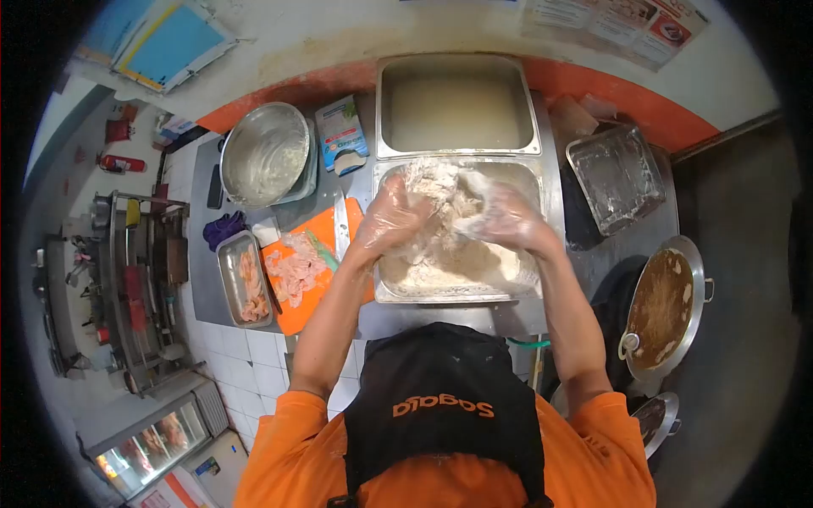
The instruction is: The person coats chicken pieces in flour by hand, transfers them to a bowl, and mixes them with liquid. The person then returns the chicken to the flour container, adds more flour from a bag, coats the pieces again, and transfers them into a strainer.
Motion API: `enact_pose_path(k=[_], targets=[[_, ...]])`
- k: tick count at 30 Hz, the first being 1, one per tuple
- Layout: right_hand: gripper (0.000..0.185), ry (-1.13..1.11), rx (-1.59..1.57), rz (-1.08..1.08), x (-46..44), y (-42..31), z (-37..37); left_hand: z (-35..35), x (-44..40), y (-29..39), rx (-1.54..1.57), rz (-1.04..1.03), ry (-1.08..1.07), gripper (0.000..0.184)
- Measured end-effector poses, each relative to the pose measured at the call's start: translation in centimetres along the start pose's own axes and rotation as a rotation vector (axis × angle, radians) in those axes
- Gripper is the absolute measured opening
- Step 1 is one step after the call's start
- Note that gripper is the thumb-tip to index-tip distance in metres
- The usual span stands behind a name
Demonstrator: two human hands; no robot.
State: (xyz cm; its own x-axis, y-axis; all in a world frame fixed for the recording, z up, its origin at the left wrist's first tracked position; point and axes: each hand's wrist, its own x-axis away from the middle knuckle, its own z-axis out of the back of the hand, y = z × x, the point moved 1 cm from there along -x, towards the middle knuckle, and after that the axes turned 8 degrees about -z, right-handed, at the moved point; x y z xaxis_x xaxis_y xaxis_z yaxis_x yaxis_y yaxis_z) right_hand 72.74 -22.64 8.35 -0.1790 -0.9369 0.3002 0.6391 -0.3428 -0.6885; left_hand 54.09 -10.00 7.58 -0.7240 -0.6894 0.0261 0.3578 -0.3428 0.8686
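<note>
Both my hands wear clear plastic gloves dusted with flour. Between them, above a steel pan of flour, is a clump of flour-coated meat pieces. My left hand closes on the left side of the clump, and my right hand curls round its right side. Some fingertips are hidden by flour. Raw meat strips lie left of my left hand on an orange cutting board, by a knife.
Behind the flour stands a pan of cloudy liquid. Leftward are a steel bowl, a printed carton and a small tray of raw meat. To the right sit a floury wire-mesh basket and a wide pan of brown oil.
</note>
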Motion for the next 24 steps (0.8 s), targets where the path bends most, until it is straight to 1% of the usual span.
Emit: enact_pose_path(k=[3, 4, 6, 7, 8, 9, 11, 12, 13, 14, 15, 16, 17, 18, 19, 20, 22, 23, 24], targets=[[0.038, 0.062, -0.226, -0.057, -1.4, 1.7, -2.4, 0.7, 0.1, 2.9, 0.078, -0.127, 0.071, 0.03], [0.031, 0.149, -0.219, 0.188, -0.5, 0.8, -1.3, 0.8, -0.2, 2.0, 0.178, -0.121, 0.052, 0.029], [0.031, 0.085, -0.215, 0.025, -1.5, 4.3, -1.9, 1.1, -0.7, -1.0, 0.377, -0.105, 0.029, 0.028], [0.031, 0.049, -0.218, -0.064, -1.9, 6.8, -2.9, 1.3, -0.4, -0.8, 0.284, 0.076, -0.06, 0.027], [0.033, 0.012, -0.113, -0.146, -2.1, 7.9, -3.4, 1.6, -0.2, -0.2, 0.187, 0.252, -0.152, 0.026], [0.035, -0.034, -0.002, -0.224, -2.4, 8.9, -3.8, -0.1, 0.3, -3.9, 0.363, 0.358, -0.133, 0.029], [0.036, -0.155, 0.337, -0.386, -2.3, 6.6, -3.4, -3.4, 1.5, -11.4, 0.704, 0.582, -0.04, 0.036], [0.044, -0.102, -0.035, -0.437, -4.1, 10.9, -7.6, -6.3, 1.6, -13.5, 0.718, 0.548, 0.019, 0.039], [0.053, -0.039, -0.41, -0.467, -5.9, 15.2, -11.9, -8.4, 1.0, -14.1, 0.732, 0.508, 0.079, 0.042], [0.058, -0.04, -0.696, -0.378, -7.6, 17.9, -15.8, -9.8, 0.4, -13.8, 0.742, 0.427, 0.059, 0.044], [0.061, -0.047, -0.739, -0.329, -7.8, 17.8, -16.5, -11.0, -0.1, -13.5, 0.749, 0.351, 0.039, 0.046], [0.065, -0.056, -0.783, -0.28, -7.7, 16.1, -16.2, -11.2, -0.8, -12.5, 0.758, 0.272, 0.02, 0.048], [0.067, -0.072, -0.583, -0.273, -7.6, 14.7, -15.7, -10.9, -1.0, -12.0, 0.867, 0.38, -0.021, 0.049], [0.07, -0.091, -0.384, -0.261, -6.6, 11.6, -13.9, -9.6, -1.1, -9.4, 0.975, 0.49, -0.061, 0.049], [0.068, -0.06, -0.329, -0.213, -5.4, 8.7, -11.8, -8.5, -1.4, -7.8, 1.081, 0.597, -0.1, 0.05], [0.067, -0.027, -0.278, -0.167, -3.7, 5.7, -9.4, -7.9, -1.4, -7.7, 1.124, 0.733, -0.127, 0.052], [0.064, 0.048, -0.18, -0.093, -0.2, 0.6, -5.1, -5.3, -1.4, -4.9, 0.703, 0.75, -0.21, 0.054], [0.066, 0.073, -0.303, -0.155, -0.2, 1.0, -5.0, -4.7, -1.2, -4.1, 0.497, 0.751, -0.251, 0.054], [0.068, 0.101, -0.427, -0.22, -0.3, 1.8, -4.7, -5.0, -1.3, -4.7, 0.538, 0.794, -0.129, 0.057]])
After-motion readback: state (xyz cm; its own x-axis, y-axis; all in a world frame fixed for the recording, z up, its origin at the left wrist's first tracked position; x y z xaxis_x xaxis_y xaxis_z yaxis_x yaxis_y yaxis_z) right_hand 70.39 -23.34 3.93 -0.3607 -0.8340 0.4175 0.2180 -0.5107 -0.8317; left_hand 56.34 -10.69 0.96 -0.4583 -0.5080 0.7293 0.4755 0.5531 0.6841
